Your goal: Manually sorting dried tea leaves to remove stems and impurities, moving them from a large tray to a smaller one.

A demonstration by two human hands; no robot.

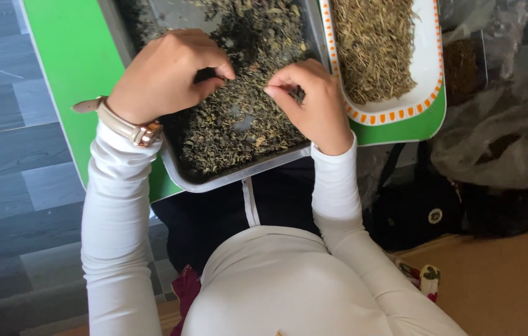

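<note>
A grey metal tray [239,174] holds a heap of dark dried leaves [239,118] and rests on a green table [77,68]. My left hand [167,74], with a pale wristwatch [124,124] on the wrist, hovers over the leaves with fingers curled and tips pinched together. My right hand [314,102] is also over the tray, its fingers pinching a small clump of the dried leaves. Both hands are close together near the tray's middle.
A white dish with an orange-patterned rim [426,68] full of lighter dried stems [373,46] stands right of the tray. Clear plastic bags [500,130] and a dark bag [419,211] lie at the right. Grey plank floor [9,186] lies to the left.
</note>
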